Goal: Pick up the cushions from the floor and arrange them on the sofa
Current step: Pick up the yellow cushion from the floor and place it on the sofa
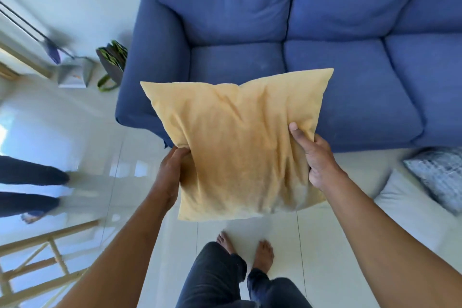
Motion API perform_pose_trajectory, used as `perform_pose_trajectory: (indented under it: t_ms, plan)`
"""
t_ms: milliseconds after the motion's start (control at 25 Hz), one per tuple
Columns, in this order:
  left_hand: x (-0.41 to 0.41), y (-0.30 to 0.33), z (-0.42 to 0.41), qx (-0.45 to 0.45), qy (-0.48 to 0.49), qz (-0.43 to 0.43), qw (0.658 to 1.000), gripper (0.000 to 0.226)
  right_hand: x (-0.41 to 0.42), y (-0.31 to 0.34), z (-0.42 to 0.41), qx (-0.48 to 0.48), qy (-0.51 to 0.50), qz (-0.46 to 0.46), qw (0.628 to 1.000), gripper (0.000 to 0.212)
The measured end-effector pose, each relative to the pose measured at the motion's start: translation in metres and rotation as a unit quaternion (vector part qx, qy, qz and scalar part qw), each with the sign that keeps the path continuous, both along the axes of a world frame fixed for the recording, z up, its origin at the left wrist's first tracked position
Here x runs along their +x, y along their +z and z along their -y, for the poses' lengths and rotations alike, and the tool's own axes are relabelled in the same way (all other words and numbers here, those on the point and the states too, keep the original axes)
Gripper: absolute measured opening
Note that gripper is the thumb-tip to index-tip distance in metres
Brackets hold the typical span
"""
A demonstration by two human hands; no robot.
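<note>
I hold the yellow cushion (240, 147) in the air with both hands, in front of the blue sofa (325, 32) and above the white tiled floor (337, 227). My left hand (172, 172) closes its grip on the cushion's lower left edge; the fingers wrap behind the fabric and are hidden, with only the knuckles and thumb side showing. My right hand (317, 157) closes its grip on the right edge; the thumb presses on the front face and the fingers curl behind. The cushion is tilted, with its top right corner highest, and its fabric is creased between the two grips. It overlaps the sofa's left seat and front edge in view, but it does not rest on the seat. The sofa seats carry nothing. A second cushion, grey (410, 197), lies on the floor at the right, near the sofa's front. A blue patterned cushion (437, 172) lies partly on top of it, touching it. My bare feet (265, 252) stand on the floor below the held cushion. A dark bag with green handles (112, 62) sits on the floor just beside the sofa's left arm. A wooden frame (37, 265) stands at the lower left. Another person's legs (30, 182) show at the left edge, blurred.
</note>
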State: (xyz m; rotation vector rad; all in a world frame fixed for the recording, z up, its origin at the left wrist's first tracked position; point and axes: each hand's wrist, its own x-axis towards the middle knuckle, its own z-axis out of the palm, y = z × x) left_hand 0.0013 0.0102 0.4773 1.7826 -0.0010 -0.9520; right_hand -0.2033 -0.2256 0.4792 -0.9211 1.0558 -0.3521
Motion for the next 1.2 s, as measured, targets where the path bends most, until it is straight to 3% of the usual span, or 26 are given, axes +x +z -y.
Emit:
perform_pose_trajectory:
  t_ms: [160, 240, 280, 360, 440, 520, 600, 800, 1040, 1200]
  plan:
    - [0.037, 0.036, 0.027, -0.038, -0.004, 0.026, 0.999, 0.036, 0.031, 0.037, 0.032, -0.023, 0.005, 0.039, 0.999, 0.071]
    - [0.066, 0.049, 0.052, -0.047, -0.002, 0.034, 0.998, 0.014, 0.057, 0.045, 0.051, -0.036, 0.011, 0.058, 0.998, 0.065]
    - [0.083, 0.053, 0.068, -0.059, -0.003, 0.029, 0.998, 0.014, 0.072, 0.048, 0.063, -0.046, 0.016, 0.065, 0.997, 0.068]
    - [0.117, 0.057, 0.094, -0.095, 0.002, 0.018, 0.995, 0.027, 0.100, 0.051, 0.084, -0.064, 0.021, 0.076, 0.995, 0.083]
    - [0.159, 0.054, 0.127, -0.116, 0.004, 0.003, 0.993, 0.021, 0.133, 0.051, 0.115, -0.072, 0.018, 0.076, 0.994, 0.089]
    - [0.204, 0.046, 0.159, -0.128, -0.002, -0.002, 0.992, 0.015, 0.168, 0.055, 0.146, -0.070, 0.023, 0.073, 0.995, 0.081]
    - [0.247, 0.040, 0.193, -0.129, -0.026, 0.010, 0.991, 0.036, 0.202, 0.054, 0.178, -0.072, 0.022, 0.063, 0.995, 0.074]
    - [0.321, 0.033, 0.268, -0.092, -0.030, 0.020, 0.995, 0.062, 0.275, 0.038, 0.250, -0.054, 0.010, 0.043, 0.998, 0.045]
    - [0.377, 0.018, 0.343, -0.062, -0.012, 0.026, 0.998, 0.054, 0.349, -0.001, 0.328, -0.013, 0.007, 0.026, 1.000, 0.070]
    - [0.420, -0.026, 0.389, -0.041, 0.014, 0.025, 0.999, 0.053, 0.395, -0.056, 0.379, 0.000, 0.013, 0.013, 1.000, 0.066]
